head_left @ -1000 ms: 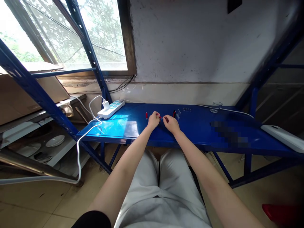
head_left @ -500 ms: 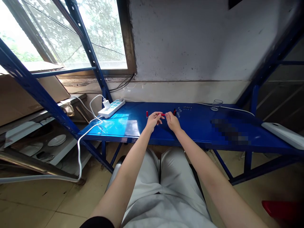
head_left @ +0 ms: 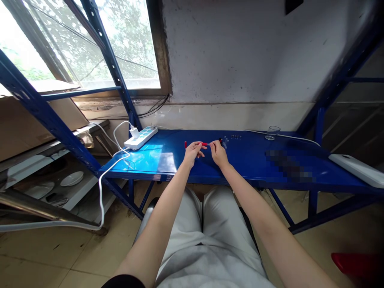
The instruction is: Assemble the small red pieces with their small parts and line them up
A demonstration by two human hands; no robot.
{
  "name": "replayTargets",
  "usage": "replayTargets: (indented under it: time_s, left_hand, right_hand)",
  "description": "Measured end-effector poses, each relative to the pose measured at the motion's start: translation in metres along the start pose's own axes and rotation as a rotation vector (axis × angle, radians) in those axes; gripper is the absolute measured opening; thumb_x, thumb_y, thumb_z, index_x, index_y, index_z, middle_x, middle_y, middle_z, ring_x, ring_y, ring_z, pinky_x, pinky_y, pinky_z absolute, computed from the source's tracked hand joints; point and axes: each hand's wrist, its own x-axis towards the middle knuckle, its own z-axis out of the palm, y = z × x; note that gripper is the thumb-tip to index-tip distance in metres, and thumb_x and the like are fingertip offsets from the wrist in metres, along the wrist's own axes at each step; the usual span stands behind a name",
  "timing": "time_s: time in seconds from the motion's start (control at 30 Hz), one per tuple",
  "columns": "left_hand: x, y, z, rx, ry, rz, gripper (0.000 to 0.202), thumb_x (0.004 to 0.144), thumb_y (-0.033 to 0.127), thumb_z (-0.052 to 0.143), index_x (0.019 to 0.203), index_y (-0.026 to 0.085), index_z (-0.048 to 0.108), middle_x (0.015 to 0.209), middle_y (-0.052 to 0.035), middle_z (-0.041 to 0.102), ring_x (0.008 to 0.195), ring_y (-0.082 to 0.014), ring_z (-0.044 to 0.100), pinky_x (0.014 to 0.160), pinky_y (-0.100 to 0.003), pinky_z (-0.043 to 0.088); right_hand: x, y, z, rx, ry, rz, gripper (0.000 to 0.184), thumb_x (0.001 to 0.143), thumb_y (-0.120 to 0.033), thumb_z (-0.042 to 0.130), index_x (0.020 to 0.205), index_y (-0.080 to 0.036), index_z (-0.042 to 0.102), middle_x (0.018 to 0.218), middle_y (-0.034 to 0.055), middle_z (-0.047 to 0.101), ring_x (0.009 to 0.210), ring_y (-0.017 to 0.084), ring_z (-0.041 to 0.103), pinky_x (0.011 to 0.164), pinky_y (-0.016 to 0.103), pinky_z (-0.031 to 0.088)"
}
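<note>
1. head view: left hand (head_left: 193, 153) has a narrow grip, thumb and fingertips pinching one end of a slim red stick (head_left: 205, 144).
2. right hand (head_left: 219, 154) is narrow in its grip too, the fingertips closed on the paler other end of the red stick; what sits inside the fingers is too small to tell.
3. the red stick spans the gap between the two hands, roughly level, over the middle of the blue counter (head_left: 249, 164).
4. near the left hand, on the counter, is a short red piece (head_left: 185, 144), apart from the fingers.
5. just beyond the right hand are a partly hidden dark piece (head_left: 221, 141), some small clear pieces (head_left: 226, 141) and a short row of tiny bits (head_left: 236, 137).
6. farther right, a drinking glass (head_left: 272, 133) is near the back edge, with a blurred dark object (head_left: 288, 166) closer to the front.
7. at the counter's left end lies a white power strip (head_left: 141, 139) with a plug (head_left: 135, 131) in it.
</note>
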Motion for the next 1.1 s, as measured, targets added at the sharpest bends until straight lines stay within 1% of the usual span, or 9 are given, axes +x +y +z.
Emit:
replayTargets:
  time_s: [0.1,0.23,0.4,0.5,0.7,0.77,0.83,1.0,1.1]
  left_hand:
    - [-0.0002,0.0005,0.0001,0.000,0.028,-0.005,0.035,0.077,0.043,0.059,0.096,0.013,0.054,0.084,-0.0068,0.067,0.046,-0.0063,0.056,0.041,-0.017,0.032]
    - [-0.0003,-0.0003,-0.0003,-0.005,0.024,-0.004,0.037,0.075,0.043,0.061,0.096,0.013,0.054,0.083,-0.0062,0.067,0.046,-0.0067,0.057,0.041,-0.017,0.032]
    - [0.0005,-0.0014,-0.0001,-0.010,0.024,-0.007,0.037,0.074,0.043,0.062,0.095,0.013,0.055,0.080,-0.0059,0.066,0.045,-0.0074,0.057,0.040,-0.017,0.031]
    - [0.0008,-0.0007,0.0004,0.005,0.069,-0.003,0.036,0.075,0.044,0.060,0.094,0.014,0.055,0.080,-0.0053,0.066,0.045,-0.0065,0.056,0.040,-0.017,0.031]
    - [0.0023,0.0002,-0.0020,0.056,0.240,0.021,0.038,0.078,0.050,0.053,0.089,0.014,0.056,0.074,-0.0031,0.064,0.042,-0.0043,0.052,0.041,-0.017,0.031]
    - [0.0024,-0.0001,-0.0027,0.057,0.274,0.019,0.039,0.077,0.051,0.055,0.087,0.014,0.057,0.071,-0.0023,0.063,0.042,-0.0040,0.050,0.041,-0.017,0.032]
    - [0.0020,-0.0007,-0.0025,0.066,0.260,0.004,0.039,0.074,0.051,0.058,0.084,0.013,0.058,0.069,-0.0022,0.063,0.042,-0.0038,0.049,0.040,-0.017,0.031]
    - [0.0006,-0.0032,0.0002,0.098,0.103,-0.029,0.039,0.067,0.048,0.066,0.081,0.013,0.060,0.066,-0.0020,0.062,0.042,-0.0049,0.049,0.038,-0.017,0.029]
    - [0.0007,-0.0040,0.0008,0.093,0.095,-0.017,0.038,0.066,0.046,0.068,0.081,0.013,0.060,0.065,-0.0018,0.062,0.041,-0.0049,0.048,0.038,-0.018,0.029]
  right_hand:
    - [0.0007,0.0008,0.0006,0.029,-0.001,0.006,0.034,0.091,-0.048,0.025,0.097,-0.022,0.045,0.075,0.0043,0.057,0.057,0.017,0.052,0.053,0.026,0.034]
    - [0.0019,0.0024,0.0018,0.067,-0.021,-0.008,0.035,0.091,-0.048,0.025,0.103,-0.021,0.044,0.085,0.0062,0.059,0.069,0.018,0.057,0.059,0.027,0.039]
    - [0.0021,0.0033,0.0023,0.014,-0.082,-0.033,0.037,0.091,-0.050,0.023,0.087,-0.022,0.048,0.073,0.0028,0.057,0.061,0.016,0.053,0.056,0.025,0.035]
    - [0.0017,0.0028,0.0022,0.012,-0.072,-0.035,0.039,0.091,-0.050,0.023,0.084,-0.022,0.048,0.070,0.0021,0.056,0.058,0.015,0.051,0.053,0.024,0.034]
    - [0.0011,0.0013,-0.0005,0.062,-0.028,-0.015,0.041,0.091,-0.053,0.021,0.081,-0.022,0.047,0.066,0.0018,0.053,0.056,0.015,0.050,0.053,0.025,0.034]
    - [0.0012,0.0014,-0.0017,0.079,0.006,-0.002,0.042,0.091,-0.053,0.020,0.081,-0.022,0.047,0.068,0.0024,0.054,0.057,0.015,0.050,0.054,0.025,0.035]
    - [0.0015,0.0018,-0.0022,0.094,0.035,-0.006,0.041,0.091,-0.051,0.021,0.082,-0.022,0.048,0.071,0.0030,0.055,0.060,0.015,0.051,0.056,0.025,0.036]
    - [0.0020,0.0021,0.0007,0.129,0.022,-0.057,0.035,0.090,-0.049,0.030,0.089,-0.020,0.051,0.084,0.0055,0.058,0.069,0.016,0.052,0.063,0.027,0.041]
    - [0.0021,0.0013,0.0026,0.152,-0.021,-0.094,0.032,0.088,-0.048,0.036,0.089,-0.020,0.053,0.085,0.0059,0.057,0.069,0.016,0.052,0.063,0.028,0.042]
